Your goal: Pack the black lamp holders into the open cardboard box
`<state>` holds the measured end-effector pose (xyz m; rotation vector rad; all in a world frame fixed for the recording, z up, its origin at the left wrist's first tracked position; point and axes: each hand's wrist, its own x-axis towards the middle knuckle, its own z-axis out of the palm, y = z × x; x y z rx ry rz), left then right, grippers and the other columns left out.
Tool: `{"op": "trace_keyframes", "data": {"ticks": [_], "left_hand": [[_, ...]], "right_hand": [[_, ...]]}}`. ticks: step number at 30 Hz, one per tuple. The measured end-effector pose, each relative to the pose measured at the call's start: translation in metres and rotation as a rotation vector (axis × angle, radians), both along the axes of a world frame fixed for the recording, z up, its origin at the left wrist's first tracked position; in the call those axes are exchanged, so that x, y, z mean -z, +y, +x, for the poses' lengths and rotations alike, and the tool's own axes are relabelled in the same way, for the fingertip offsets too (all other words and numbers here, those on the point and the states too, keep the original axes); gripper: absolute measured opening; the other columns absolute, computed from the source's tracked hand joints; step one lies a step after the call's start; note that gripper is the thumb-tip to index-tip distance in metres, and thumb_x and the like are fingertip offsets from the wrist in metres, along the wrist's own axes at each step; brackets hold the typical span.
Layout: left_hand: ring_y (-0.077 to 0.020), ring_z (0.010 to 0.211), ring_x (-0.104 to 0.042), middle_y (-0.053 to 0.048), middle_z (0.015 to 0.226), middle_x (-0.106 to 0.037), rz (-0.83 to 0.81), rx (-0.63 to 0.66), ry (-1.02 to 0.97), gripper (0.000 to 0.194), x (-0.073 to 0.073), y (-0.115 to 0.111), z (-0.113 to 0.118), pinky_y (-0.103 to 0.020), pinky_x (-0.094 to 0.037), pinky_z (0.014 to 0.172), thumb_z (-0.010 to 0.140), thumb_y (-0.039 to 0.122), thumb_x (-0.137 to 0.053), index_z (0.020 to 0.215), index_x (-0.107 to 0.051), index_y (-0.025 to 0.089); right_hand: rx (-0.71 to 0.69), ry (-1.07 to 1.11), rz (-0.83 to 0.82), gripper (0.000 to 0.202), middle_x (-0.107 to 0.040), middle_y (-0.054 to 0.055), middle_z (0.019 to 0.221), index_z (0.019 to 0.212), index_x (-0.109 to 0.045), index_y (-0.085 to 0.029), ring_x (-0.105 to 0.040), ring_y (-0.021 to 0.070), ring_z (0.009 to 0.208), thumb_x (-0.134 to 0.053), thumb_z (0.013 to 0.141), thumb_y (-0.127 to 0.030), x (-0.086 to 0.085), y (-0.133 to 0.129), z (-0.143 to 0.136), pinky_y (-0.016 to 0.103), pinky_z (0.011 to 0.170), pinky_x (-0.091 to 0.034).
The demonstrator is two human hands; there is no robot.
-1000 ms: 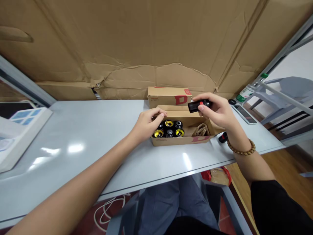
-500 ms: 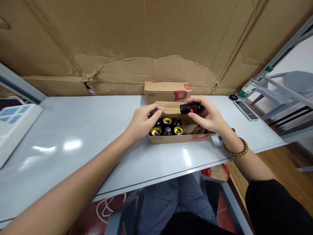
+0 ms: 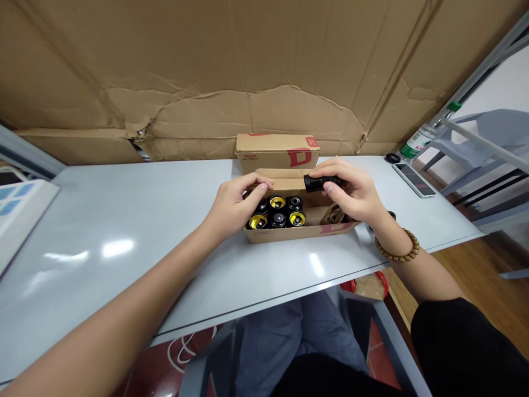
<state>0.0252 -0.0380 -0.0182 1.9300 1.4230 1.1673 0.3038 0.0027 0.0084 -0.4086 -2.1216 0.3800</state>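
A black flashlight (image 3: pixel 314 183) is held in my right hand (image 3: pixel 351 190), its barrel pointing left above an open cardboard box (image 3: pixel 289 236). Fingers and thumb wrap around its right part. My left hand (image 3: pixel 237 201) is over the box's left end, fingers loosely curved and thumb apart, with nothing visible in them; it hides that corner. Several black cylinders (image 3: pixel 295 203) stand upright in the left half of the box, some showing yellow-ringed ends (image 3: pixel 258 221). Crumpled brown paper (image 3: pixel 334 214) fills part of the right end.
Behind stands a second cardboard box (image 3: pixel 276 151) with a red D. On the right of the white table (image 3: pixel 165 187) are a phone (image 3: pixel 413 180), a small black object (image 3: pixel 392 158) and a water bottle (image 3: pixel 421 138). A white-and-blue box (image 3: pixel 25 215) sits at the left; a cardboard wall (image 3: pixel 231 60) rises behind.
The flashlight has turned in my right hand, so its red button no longer shows. My left hand stays by the box's left end. The whole view has shifted slightly.
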Motion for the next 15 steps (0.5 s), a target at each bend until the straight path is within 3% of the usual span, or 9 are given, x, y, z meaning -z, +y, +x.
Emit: {"op": "trace_keyframes", "data": {"ticks": [6, 15], "left_hand": [[-0.031, 0.115, -0.073, -0.006, 0.119, -0.082, 0.005, 0.005, 0.006, 0.03, 0.0, 0.0005, 0.0004, -0.043, -0.055, 0.104, 0.098, 0.047, -0.054, 0.097, -0.073, 0.024], [-0.0313, 0.116, -0.073, -0.006, 0.12, -0.082, -0.004, 0.009, -0.004, 0.029, -0.0016, -0.001, 0.0006, -0.043, -0.056, 0.104, 0.098, 0.047, -0.054, 0.096, -0.072, 0.024]], "right_hand": [[-0.006, 0.012, 0.028, 0.02, -0.081, 0.008, 0.108, 0.113, -0.08, -0.024, -0.075, 0.0247, 0.101, -0.063, 0.104, -0.032, 0.0012, 0.0013, 0.0003, 0.045, 0.093, -0.062], [0.076, -0.034, -0.088, 0.032, -0.074, 0.011, 0.132, 0.13, -0.072, -0.027, -0.069, 0.0301, 0.124, -0.068, 0.102, -0.04, -0.0006, -0.0009, 0.0011, 0.052, 0.111, -0.055]]}}
